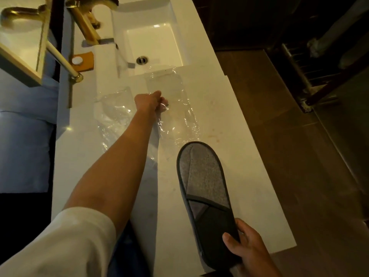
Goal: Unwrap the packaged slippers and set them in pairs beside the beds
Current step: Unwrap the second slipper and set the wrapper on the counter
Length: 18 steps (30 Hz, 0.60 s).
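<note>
A grey slipper (203, 176) with dark trim hangs over the white counter (239, 156), toe pointing away from me. My right hand (251, 250) holds it by the dark heel end at the lower right; whether a second slipper lies under it I cannot tell. My left hand (151, 101) reaches far out over the counter, fingers closed on a clear plastic wrapper (179, 116) that lies flat below the sink. A second clear wrapper (113, 114) lies crumpled just left of my forearm.
A white rectangular sink (179, 37) with a gold tap (85, 23) sits at the counter's far end. An orange tray (85, 61) with a small white item lies left of it. A gold rail (63, 60) and a mirror frame stand at left. Dark floor runs along the right.
</note>
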{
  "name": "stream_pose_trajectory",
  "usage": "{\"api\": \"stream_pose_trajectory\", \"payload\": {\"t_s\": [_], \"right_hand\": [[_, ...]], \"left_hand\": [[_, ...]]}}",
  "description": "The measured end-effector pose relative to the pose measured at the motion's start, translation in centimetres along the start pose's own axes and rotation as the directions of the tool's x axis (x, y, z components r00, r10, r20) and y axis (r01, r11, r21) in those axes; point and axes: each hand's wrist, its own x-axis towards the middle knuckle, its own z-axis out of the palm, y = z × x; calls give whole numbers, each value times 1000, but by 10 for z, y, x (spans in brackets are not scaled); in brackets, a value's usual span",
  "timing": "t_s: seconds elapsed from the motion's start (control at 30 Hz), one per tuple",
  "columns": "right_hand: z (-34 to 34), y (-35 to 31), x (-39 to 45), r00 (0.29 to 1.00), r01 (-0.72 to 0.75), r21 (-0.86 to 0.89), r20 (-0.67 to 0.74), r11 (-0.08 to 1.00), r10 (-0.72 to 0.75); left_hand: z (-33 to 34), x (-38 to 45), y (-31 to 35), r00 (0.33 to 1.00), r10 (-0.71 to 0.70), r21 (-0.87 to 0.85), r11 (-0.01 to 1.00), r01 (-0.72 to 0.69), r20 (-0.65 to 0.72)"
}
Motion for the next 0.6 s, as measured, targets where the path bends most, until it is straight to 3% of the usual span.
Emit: {"api": "stream_pose_trajectory", "payload": {"t_s": [0.13, 0.27, 0.43, 0.6], "right_hand": [[3, 13, -1, 1000, 27, 23, 13, 999, -27], [13, 12, -5, 995, 62, 50, 74, 997, -65], [31, 17, -8, 991, 56, 167, 113, 984, -75], [47, 24, -12, 988, 72, 109, 127, 991, -85]], "left_hand": [[-32, 1, -10, 982, 131, 142, 983, -112, -133], [-61, -63, -16, 961, 251, 102, 965, -240, -119], [-108, -172, -61, 987, 135, 186, 971, -150, 89], [-133, -251, -115, 973, -35, 271, 962, -29, 226]]}}
